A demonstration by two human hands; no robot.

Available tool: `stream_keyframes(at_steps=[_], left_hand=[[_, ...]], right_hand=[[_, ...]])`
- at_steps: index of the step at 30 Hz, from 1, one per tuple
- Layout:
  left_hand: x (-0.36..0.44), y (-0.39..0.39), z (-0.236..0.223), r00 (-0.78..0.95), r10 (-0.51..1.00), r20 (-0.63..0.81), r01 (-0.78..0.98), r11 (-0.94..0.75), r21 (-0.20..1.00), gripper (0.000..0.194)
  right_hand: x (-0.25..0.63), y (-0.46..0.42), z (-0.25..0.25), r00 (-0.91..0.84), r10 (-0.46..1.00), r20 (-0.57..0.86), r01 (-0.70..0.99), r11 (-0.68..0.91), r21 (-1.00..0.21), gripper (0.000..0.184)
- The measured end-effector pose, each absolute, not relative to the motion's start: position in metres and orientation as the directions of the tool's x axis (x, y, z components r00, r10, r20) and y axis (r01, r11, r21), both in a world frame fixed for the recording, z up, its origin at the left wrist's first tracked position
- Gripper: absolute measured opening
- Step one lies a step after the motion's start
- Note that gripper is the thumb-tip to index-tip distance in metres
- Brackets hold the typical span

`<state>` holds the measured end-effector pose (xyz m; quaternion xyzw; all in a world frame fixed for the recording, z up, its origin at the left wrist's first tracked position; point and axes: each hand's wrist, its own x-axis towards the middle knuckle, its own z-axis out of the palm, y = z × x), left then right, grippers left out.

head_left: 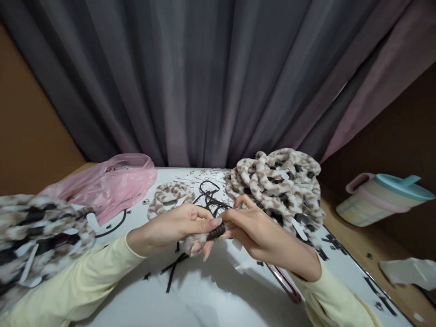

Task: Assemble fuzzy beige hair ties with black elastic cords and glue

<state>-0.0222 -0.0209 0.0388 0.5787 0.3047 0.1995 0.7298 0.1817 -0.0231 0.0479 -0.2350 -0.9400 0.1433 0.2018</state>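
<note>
Both hands meet at the middle of the table around a furry spotted plush band point(195, 241) with a black cord wrap point(217, 232) wound round it in tight coils. My left hand point(180, 225) grips the band, its thumb pressed on the left end of the coils. At the right end, my right hand point(257, 232) is closed, fingers bent over the band; fingertips are partly hidden. Loose black cords point(209, 195) lie tangled just behind the hands. A furry spotted ring point(166, 195) rests behind my left hand.
Wrapped plush bands lie heaped at right point(279, 181) and left point(41, 236). A pink plastic bag point(126, 181) lies at the back left. Beneath my right forearm is a pink-handled tool point(284, 284). A lidded cup point(378, 200) stands beyond the white tabletop point(204, 304); a curtain point(197, 81) hangs behind.
</note>
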Motion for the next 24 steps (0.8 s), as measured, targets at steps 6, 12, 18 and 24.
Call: stream_keyframes(at_steps=[6, 12, 18, 24], left_hand=[[-0.019, -0.021, 0.034, 0.751, 0.615, -0.241, 0.055, 0.306, 0.951, 0.038], [-0.013, -0.025, 0.036, 0.774, 0.584, -0.244, 0.099, 0.269, 0.958, 0.039], [-0.008, -0.017, 0.011, 0.832, 0.458, -0.314, 0.049, 0.503, 0.863, 0.041], [0.005, -0.015, -0.050, 0.891, 0.373, -0.258, -0.133, 0.759, 0.638, 0.039]], right_hand=[[0.183, -0.024, 0.051, -0.791, 0.552, 0.264, 0.446, 0.815, -0.370, 0.023], [0.179, -0.032, 0.055, -0.760, 0.645, 0.079, 0.577, 0.726, -0.375, 0.016], [0.194, -0.033, 0.065, -0.709, 0.692, 0.140, 0.614, 0.702, -0.360, 0.014], [0.246, -0.041, 0.061, -0.538, 0.812, 0.227, 0.774, 0.582, -0.247, 0.030]])
